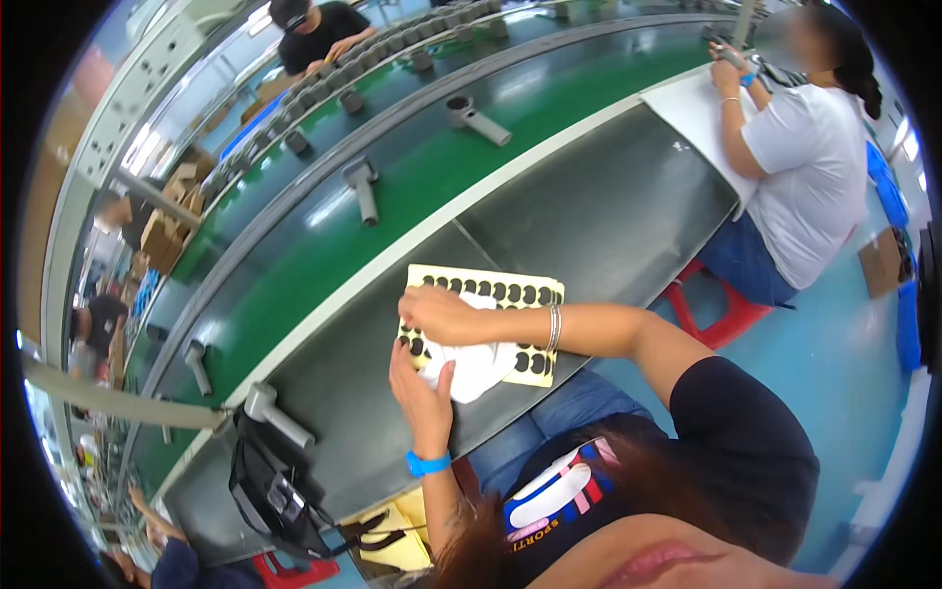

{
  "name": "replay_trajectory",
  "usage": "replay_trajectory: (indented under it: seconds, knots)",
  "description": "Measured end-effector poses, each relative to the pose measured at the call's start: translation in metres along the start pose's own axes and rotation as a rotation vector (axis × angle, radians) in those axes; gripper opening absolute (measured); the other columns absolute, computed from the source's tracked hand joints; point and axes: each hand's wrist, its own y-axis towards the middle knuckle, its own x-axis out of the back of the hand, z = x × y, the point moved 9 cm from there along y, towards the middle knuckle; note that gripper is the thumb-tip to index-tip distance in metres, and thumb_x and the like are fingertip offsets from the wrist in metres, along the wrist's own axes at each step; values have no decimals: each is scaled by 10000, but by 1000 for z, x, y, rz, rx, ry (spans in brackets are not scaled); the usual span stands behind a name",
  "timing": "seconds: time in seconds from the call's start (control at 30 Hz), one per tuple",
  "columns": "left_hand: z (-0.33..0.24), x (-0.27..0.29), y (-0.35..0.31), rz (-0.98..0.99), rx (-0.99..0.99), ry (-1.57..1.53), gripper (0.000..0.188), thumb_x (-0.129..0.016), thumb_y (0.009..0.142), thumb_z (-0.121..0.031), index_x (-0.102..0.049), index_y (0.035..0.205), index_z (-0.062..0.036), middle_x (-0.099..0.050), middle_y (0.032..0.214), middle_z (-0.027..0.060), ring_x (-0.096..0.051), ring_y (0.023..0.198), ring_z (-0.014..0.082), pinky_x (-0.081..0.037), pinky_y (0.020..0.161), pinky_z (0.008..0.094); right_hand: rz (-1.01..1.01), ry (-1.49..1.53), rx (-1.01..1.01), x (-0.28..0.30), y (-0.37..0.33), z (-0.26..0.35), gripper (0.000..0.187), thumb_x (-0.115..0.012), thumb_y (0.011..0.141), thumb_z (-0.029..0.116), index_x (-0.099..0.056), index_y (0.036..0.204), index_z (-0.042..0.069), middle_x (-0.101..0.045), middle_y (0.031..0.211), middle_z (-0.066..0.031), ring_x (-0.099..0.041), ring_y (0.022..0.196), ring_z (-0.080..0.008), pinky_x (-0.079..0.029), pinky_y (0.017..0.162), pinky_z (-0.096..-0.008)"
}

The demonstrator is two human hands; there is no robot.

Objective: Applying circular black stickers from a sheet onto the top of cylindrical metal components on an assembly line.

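A pale yellow sheet (557, 334) with rows of black rounded stickers lies on the dark bench in front of me. On top of it a crumpled white cloth or paper (479, 376) covers its middle and hangs past its near edge. My right hand (440, 312) reaches across to the sheet's left side, fingers curled and pressed together; what they pinch, if anything, is hidden. Below it my left hand (420, 395) rests at the sheet's lower left corner beside the white piece, its fingers stretched and thumb apart.
A grey handheld device housing (278, 414) and a black bag-like item (265, 471) sit on the bench at left. Beyond the bench edge, a green conveyor (422, 177) carries grey housings (363, 187). A co-worker (800, 167) sits at right, hands on a grey part.
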Motion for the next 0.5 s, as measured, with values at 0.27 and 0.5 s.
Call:
replay_trajectory:
  seconds: [0.27,0.5]
  knots:
    - [-2,7,1,16,66,-60,706,-725,779,-199,-366,1329,61,-407,1357,238,-376,1238,395,-284,1053,441,30,311,10,68,20,-8,41,-624,797,78,-603,771,55,-523,827,-109,-550,852,-267,-447,747,-373]
    - [-2,10,0,23,53,-12,684,-725,776,-207,-389,1317,41,-387,1392,228,-354,1270,391,-266,1058,459,-505,-415,-266,176,62,-130,577,-645,829,146,-371,1337,119,-487,1242,-189,-452,1171,-375,-360,977,-469]
